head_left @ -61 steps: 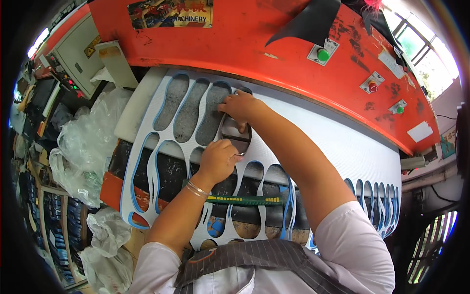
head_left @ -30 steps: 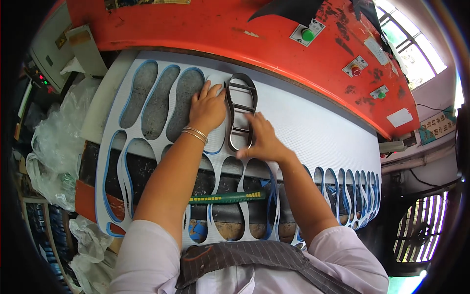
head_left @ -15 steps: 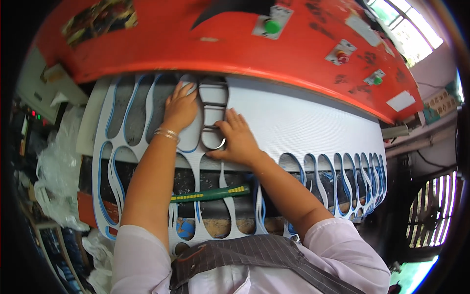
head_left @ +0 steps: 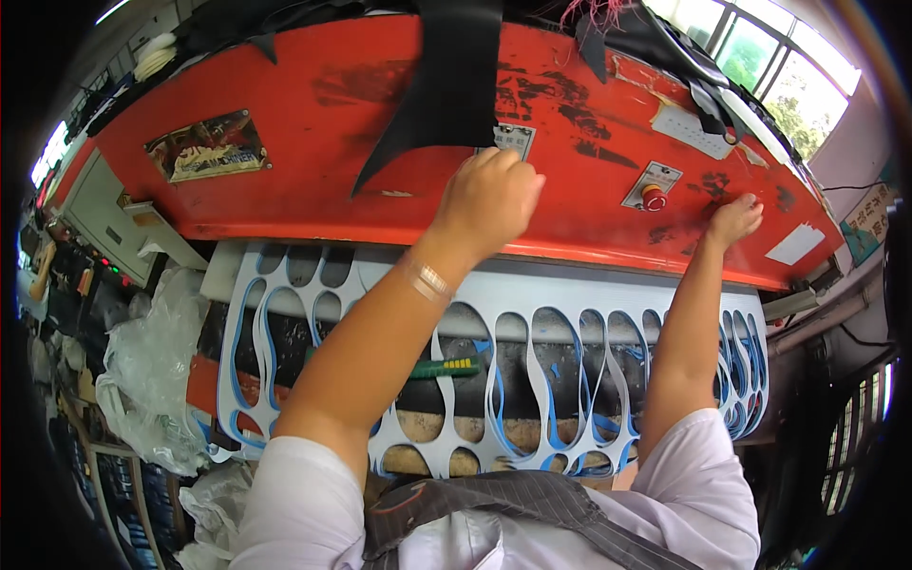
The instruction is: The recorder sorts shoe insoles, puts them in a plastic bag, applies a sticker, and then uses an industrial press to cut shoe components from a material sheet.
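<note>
Closed fingers of my left hand (head_left: 489,201) rest against the red machine front (head_left: 342,123), at a small pale label plate (head_left: 514,141); the hand covers the green button there. Farther right, my right hand (head_left: 736,220) has its fingers curled against the same front, where the other green button is hidden. Below lies a white foam sheet (head_left: 404,268) with blue edges and long sole-shaped cutouts. A green bar with yellow marks (head_left: 446,368) lies across its webs, partly behind my left forearm. The metal cutting die is out of sight.
Between my hands a red stop knob (head_left: 654,198) sticks out of the front. Black sheet material (head_left: 456,76) hangs over it from above. Clear plastic bags (head_left: 152,380) bunch at the left, near a grey cabinet (head_left: 112,220). A barred window is at the right.
Both hands have left the foam sheet and the metal die and moved up to the red front, over its two green buttons. The view has tilted upward. The die is now hidden.
</note>
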Demonstrator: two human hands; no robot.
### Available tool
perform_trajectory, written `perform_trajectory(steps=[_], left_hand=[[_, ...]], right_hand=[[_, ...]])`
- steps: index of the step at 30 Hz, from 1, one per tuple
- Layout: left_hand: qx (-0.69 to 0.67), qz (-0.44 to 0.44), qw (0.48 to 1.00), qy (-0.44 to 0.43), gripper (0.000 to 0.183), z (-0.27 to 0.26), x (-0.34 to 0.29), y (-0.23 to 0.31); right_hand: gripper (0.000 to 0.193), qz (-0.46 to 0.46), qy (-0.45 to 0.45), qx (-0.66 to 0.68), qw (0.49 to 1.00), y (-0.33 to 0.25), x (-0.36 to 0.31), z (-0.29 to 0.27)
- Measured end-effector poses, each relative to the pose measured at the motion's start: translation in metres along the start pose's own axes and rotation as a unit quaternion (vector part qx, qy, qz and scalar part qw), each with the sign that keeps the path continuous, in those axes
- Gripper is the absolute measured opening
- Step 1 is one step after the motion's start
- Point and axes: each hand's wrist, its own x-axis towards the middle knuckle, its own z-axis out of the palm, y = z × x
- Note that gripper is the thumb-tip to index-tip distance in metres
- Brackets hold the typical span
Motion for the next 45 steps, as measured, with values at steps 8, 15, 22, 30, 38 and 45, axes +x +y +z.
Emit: perform_trajectory(steps=[8, 15, 22, 30, 38, 45], left_hand=[[-0.081, -0.226, 0.951, -0.193, 0.028, -0.073, -0.091, 0.051], [-0.061, -0.263, 0.899, -0.346, 0.035, -0.161, -0.217, 0.152], [0.077, -0.281, 0.926, -0.241, 0.033, -0.162, -0.258, 0.195], [0.079, -0.296, 0.899, -0.314, 0.035, -0.148, -0.247, 0.147], [0.044, -0.360, 0.901, -0.236, 0.038, -0.060, -0.185, -0.026], [0.032, -0.278, 0.943, -0.183, 0.035, 0.031, -0.221, -0.124]], right_hand=[[0.045, -0.203, -0.337, 0.120, 0.911, -0.061, -0.101, -0.118], [0.045, -0.320, -0.767, 0.172, 0.529, -0.187, -0.246, -0.284], [0.019, -0.496, -0.646, 0.030, 0.579, -0.186, -0.338, -0.327], [0.030, -0.443, -0.724, -0.012, 0.528, -0.178, -0.339, -0.284], [0.024, -0.373, -0.739, 0.057, 0.558, -0.171, -0.295, -0.017], [0.049, -0.550, -0.737, 0.057, 0.388, -0.146, -0.386, 0.188]])
